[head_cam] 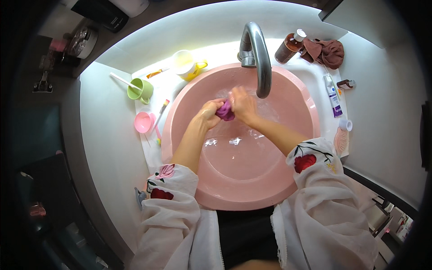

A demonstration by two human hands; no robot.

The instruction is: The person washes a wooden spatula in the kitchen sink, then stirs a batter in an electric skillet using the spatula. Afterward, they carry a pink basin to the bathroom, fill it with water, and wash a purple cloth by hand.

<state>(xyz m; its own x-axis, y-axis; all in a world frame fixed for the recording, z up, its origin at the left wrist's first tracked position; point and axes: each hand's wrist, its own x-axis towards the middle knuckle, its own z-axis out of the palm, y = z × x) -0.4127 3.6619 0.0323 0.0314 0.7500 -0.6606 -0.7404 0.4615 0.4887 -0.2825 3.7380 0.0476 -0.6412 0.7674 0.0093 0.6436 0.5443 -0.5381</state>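
Note:
A bunched purple cloth (pixel 225 110) is between my hands, above the shallow water in a pink plastic basin (pixel 243 192). My left hand (pixel 211 113) grips the cloth from its left side. At the cloth's right edge is my right hand (pixel 243 104), blurred, with its fingers curled; whether it grips the cloth or only touches it is hard to see. The curved metal faucet (pixel 264 64) arches over the basin just to the right of my right hand. Ripples and bright reflections show on the water below.
Left of the basin stand a yellow-and-white mug (pixel 185 65), a green cup (pixel 141 90) and a small pink bowl (pixel 143 122). On the right are a brown bottle (pixel 288 49), a brown cloth (pixel 327 54), a toothpaste tube (pixel 333 96) and a pink hairbrush (pixel 341 141).

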